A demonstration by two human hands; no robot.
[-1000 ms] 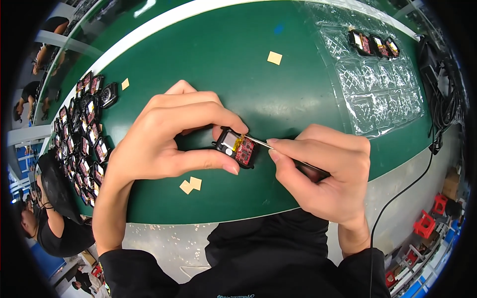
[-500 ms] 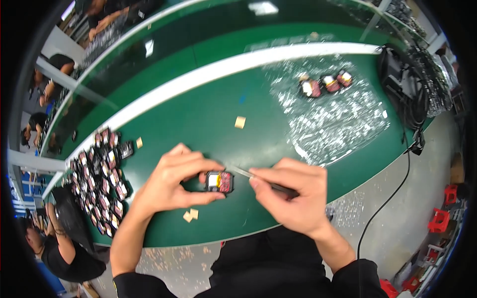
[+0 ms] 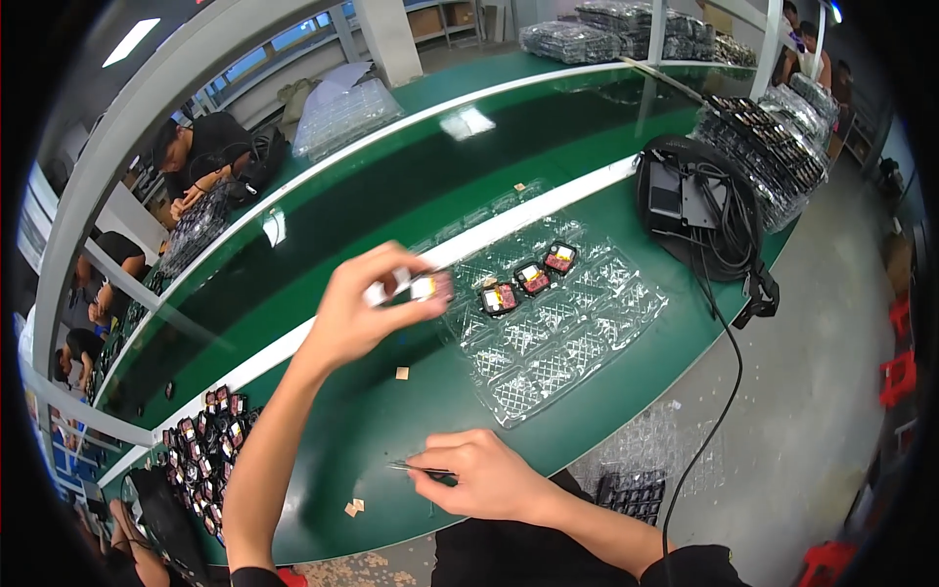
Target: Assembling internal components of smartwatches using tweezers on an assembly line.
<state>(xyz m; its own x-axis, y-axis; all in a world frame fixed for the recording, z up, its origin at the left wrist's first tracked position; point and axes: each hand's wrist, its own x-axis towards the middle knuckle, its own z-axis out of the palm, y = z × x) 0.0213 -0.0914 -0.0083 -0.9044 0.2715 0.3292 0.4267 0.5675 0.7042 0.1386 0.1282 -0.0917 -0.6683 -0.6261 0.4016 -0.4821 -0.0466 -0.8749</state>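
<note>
My left hand (image 3: pixel 354 308) is closed on a small square electronic module (image 3: pixel 436 286) with a white, yellow and red face, blurred by motion. It is raised over the table beside the left edge of a clear plastic tray (image 3: pixel 533 380). In that tray a row of three like modules (image 3: pixel 532 278) sits in black housings. My right hand (image 3: pixel 481 476) rests low over the table's near edge, its fingers closed on a pair of thin metal tweezers (image 3: pixel 430 472). The tweezers' tips point left and touch nothing that I can make out.
Many similar modules (image 3: pixel 202 445) are heaped at the left. Small tan squares (image 3: pixel 402 373) lie on the green table (image 3: pixel 323 440). A black bag (image 3: pixel 690 196) with cables stands right of the tray; one cable drops past the edge. Another person (image 3: pixel 210 147) works beyond the partition.
My left hand has carried the module up and forward to the tray's side. My right hand has moved down and left with the tweezers. The view has swung up and to the right.
</note>
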